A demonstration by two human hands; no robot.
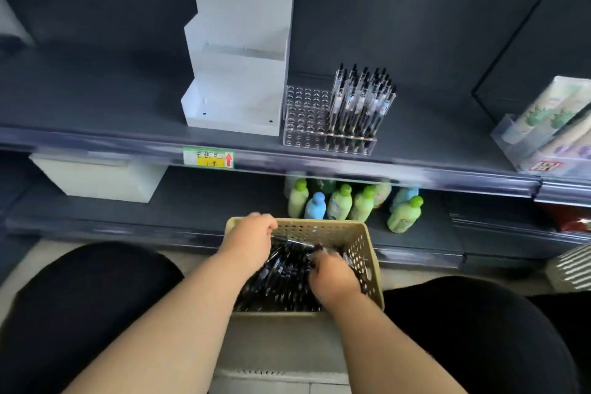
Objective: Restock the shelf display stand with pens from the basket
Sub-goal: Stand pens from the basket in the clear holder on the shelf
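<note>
A tan perforated basket (371,253) is sitting on the floor between the person's knees, in front of the lower shelf (192,198), and it is holding a loose pile of black pens (281,285). Both hands are reaching into it. The left hand (248,238) is hovering at the basket's far left corner, its fingers (268,225) curling in and pinching one pen (292,240) that is pointing right across the pile. The right hand (334,275) is lying over the pile near the basket's right wall, fingers bending down among the pens; whether they are gripping any I cannot tell, as that part is blurring.

On the upper shelf (96,105), near its front edge, a clear stand (307,125) is showing open holes on its left half, while upright pens (361,102) are filling its right half. A white tiered stand (236,73) is standing just beside it on the left. A price label (208,157) is hanging on the shelf's front edge. Green and blue bottles (339,201) are standing on the lower shelf behind the basket.
</note>
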